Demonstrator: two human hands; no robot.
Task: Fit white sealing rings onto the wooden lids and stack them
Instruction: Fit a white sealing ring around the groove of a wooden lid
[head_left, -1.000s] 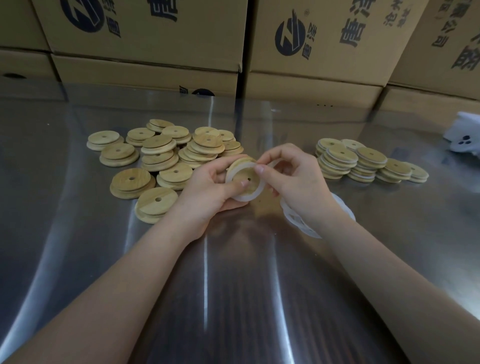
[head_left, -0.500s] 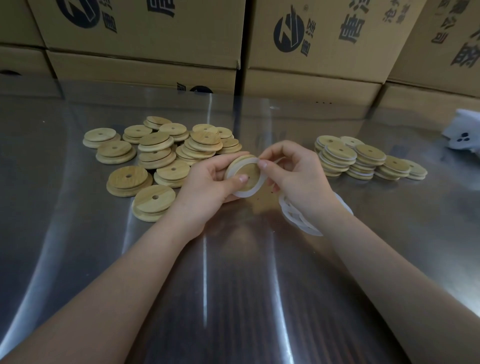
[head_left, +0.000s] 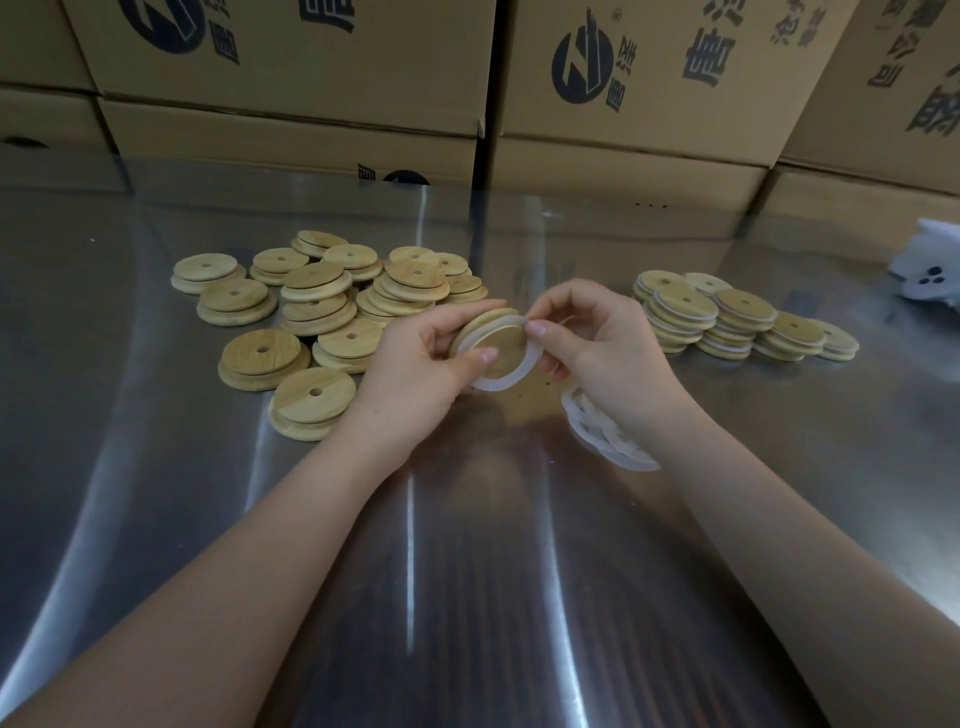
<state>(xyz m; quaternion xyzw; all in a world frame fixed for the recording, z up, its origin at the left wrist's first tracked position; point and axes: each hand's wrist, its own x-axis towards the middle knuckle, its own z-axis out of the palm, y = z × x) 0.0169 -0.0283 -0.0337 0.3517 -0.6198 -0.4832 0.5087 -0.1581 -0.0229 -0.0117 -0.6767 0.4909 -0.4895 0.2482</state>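
**Entry, left to right.**

1. Bare wooden lids (head_left: 311, 306): a loose heap on the bench (head_left: 156, 519), lying on the left hand's side. I see no rings on them.
2. Left hand (head_left: 415, 364): its fingers are curled round the rim of one lid, and the thumb presses the ring onto that lid's face.
3. Held lid (head_left: 498, 338): it is lifted off the bench between both hands and tilted on edge, with its face turned toward me. As a disc it has no long axis, so the tilt is what counts.
4. White sealing ring (head_left: 511, 376): its upper arc sits round the held lid, while the lower arc hangs loose below the rim. I judge the fitting roughly half done, with the loose arc facing the right hand.
5. Right hand (head_left: 597, 343): thumb and forefinger pinch the ring at the lid's upper right edge, and the other fingers are curled behind.
6. Spare rings (head_left: 608, 436): a small pile on the bench just under the right wrist.
7. Ringed lids (head_left: 737, 322): short stacks to the right, apart from the held lid. The right hand is the nearer one, so I expect it to carry the lid across once the ring is seated.
8. White object (head_left: 930, 275): at the far right edge. I cannot identify it.
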